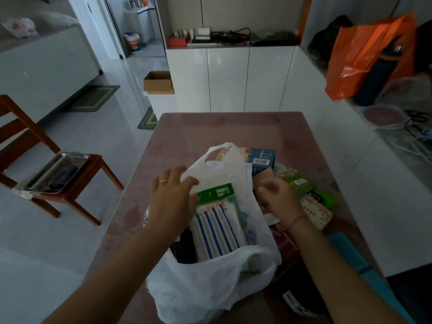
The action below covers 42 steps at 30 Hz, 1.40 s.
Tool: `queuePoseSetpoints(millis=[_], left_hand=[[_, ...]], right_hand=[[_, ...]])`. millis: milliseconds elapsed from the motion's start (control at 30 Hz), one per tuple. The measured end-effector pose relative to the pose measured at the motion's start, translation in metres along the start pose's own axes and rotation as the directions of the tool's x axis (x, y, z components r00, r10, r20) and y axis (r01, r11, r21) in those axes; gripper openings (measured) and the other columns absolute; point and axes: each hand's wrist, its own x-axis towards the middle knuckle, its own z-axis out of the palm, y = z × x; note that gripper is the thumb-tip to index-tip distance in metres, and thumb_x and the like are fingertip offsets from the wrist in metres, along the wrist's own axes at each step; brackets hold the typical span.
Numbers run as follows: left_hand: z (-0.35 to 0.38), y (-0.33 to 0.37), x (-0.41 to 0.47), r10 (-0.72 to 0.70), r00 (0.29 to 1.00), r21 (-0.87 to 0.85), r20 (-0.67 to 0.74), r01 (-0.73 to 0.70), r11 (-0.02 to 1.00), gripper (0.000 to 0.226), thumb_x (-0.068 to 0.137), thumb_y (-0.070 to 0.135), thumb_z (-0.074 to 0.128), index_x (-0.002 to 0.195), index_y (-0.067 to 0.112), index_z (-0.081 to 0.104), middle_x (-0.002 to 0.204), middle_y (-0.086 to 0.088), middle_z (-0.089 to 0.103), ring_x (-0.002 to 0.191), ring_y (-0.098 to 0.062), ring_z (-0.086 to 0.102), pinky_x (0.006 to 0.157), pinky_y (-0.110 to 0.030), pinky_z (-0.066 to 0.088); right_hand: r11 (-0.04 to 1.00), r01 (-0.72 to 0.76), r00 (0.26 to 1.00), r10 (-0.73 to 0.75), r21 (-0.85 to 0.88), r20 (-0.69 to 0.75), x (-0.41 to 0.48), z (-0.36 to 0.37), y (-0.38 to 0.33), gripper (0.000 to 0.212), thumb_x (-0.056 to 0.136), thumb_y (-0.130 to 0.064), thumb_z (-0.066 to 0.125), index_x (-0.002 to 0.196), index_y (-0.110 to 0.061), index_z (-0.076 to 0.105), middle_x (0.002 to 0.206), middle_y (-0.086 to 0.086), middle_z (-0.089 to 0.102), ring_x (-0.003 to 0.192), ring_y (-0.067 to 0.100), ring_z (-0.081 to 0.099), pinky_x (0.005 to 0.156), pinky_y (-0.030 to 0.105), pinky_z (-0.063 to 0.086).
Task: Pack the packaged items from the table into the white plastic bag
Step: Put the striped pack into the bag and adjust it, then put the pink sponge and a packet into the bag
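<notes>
1. The white plastic bag [210,284] sits slack and open between both hands. A striped package [217,228] leans out of its mouth, right under the left hand's fingertips.
2. That package looks only half in. If the limp rim sags or the bag tips, it could slide back out or snag the thin plastic.
3. The left hand [173,197] lies fairly flat, fingers straight, on the bag's far rim and the package top.
4. The right hand [280,199] is beside the bag's wall, fingers curled. I cannot tell whether it pinches plastic.
5. Beyond the right hand, a blue box [261,160] and a green packet [297,183] wait on the surface [233,129].
</notes>
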Motion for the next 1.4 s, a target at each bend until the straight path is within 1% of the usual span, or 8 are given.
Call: queuePoseSetpoints(millis=[133,267,400,600,733,967,1200,1400], left_hand=[[0.007,-0.009,0.007,-0.098,0.994,0.271,0.051,0.08,0.959,0.036,0.08,0.038,0.064,0.113,0.025,0.056,0.157,-0.014,0.004,0.144,-0.036,-0.004,0.111,-0.053,-0.006],[0.007,-0.008,0.015,-0.22,0.957,0.347,0.189,0.145,0.927,0.039,0.082,0.04,0.063,0.117,0.025,0.054,0.156,-0.013,0.01,0.126,-0.031,0.045,0.097,-0.043,0.043],[0.007,-0.009,0.02,-0.203,0.953,0.231,0.225,0.15,0.961,0.036,0.081,0.026,0.066,0.114,0.015,0.057,0.127,-0.004,0.048,0.083,-0.018,0.062,0.07,-0.029,0.054],[0.007,-0.008,0.02,-0.105,0.944,-0.038,0.314,0.123,0.992,0.055,0.086,0.015,0.059,0.136,0.012,0.037,0.147,-0.003,0.032,0.111,-0.021,0.056,0.09,-0.032,0.049],[0.0,-0.01,0.017,-0.074,0.945,-0.239,0.318,0.155,0.959,0.064,0.084,0.016,0.062,0.141,0.016,0.032,0.15,0.0,0.029,0.099,-0.009,0.05,0.083,-0.016,0.041],[-0.006,-0.008,0.015,-0.027,0.929,-0.336,0.369,0.161,0.928,0.069,0.084,0.018,0.063,0.142,0.023,0.027,0.15,0.007,0.028,0.101,0.004,0.035,0.075,-0.002,0.034],[-0.008,-0.012,0.014,-0.022,0.918,-0.568,0.397,0.264,0.78,0.073,0.078,-0.007,0.064,0.122,0.039,0.027,0.103,0.035,0.024,0.082,-0.002,0.052,0.062,-0.005,0.047],[-0.01,-0.022,0.017,0.017,0.927,-0.638,0.375,0.245,0.73,0.07,0.073,-0.011,0.066,0.13,0.021,0.042,0.103,0.024,0.042,0.086,-0.006,0.058,0.061,-0.009,0.051]], right_hand=[[0.94,-0.26,0.958,0.223,-0.22,-0.179,0.032,-0.045,0.047,0.035,0.084,-0.021,0.062,0.113,-0.001,0.061,0.117,0.017,0.063,0.107,0.036,0.058,0.093,0.041,0.048],[0.878,-0.373,0.907,0.413,-0.299,0.083,0.04,-0.037,0.078,0.056,0.088,-0.037,0.058,0.131,-0.003,0.051,0.133,0.021,0.054,0.117,0.036,0.053,0.096,0.039,0.044],[0.88,-0.395,0.908,0.418,-0.265,0.036,0.055,-0.019,0.069,0.065,0.086,-0.039,0.06,0.136,-0.001,0.044,0.139,0.02,0.048,0.122,0.036,0.049,0.099,0.038,0.041],[0.826,-0.507,0.858,0.51,-0.245,-0.057,0.087,-0.042,0.045,0.055,0.097,-0.032,0.044,0.142,-0.003,0.033,0.149,0.018,0.034,0.134,0.034,0.036,0.111,0.039,0.029],[0.878,-0.443,0.843,0.339,-0.182,-0.417,0.096,-0.065,0.038,0.044,0.095,-0.026,0.047,0.124,0.006,0.053,0.13,0.027,0.054,0.117,0.041,0.053,0.096,0.042,0.043],[0.908,-0.413,0.91,0.409,-0.07,-0.065,0.107,0.022,0.059,0.047,0.089,-0.022,0.053,0.131,-0.001,0.046,0.133,0.022,0.052,0.119,0.039,0.051,0.101,0.043,0.041],[0.915,-0.382,0.915,0.354,-0.129,-0.195,0.096,0.025,0.042,0.042,0.088,-0.021,0.058,0.123,0.001,0.05,0.127,0.023,0.056,0.115,0.039,0.055,0.094,0.042,0.044],[0.983,0.119,0.897,-0.045,0.142,-0.439,0.02,-0.021,-0.039,0.048,0.088,-0.024,0.06,0.13,-0.011,0.042,0.12,0.005,0.055,0.1,0.019,0.054,0.072,0.027,0.046]])
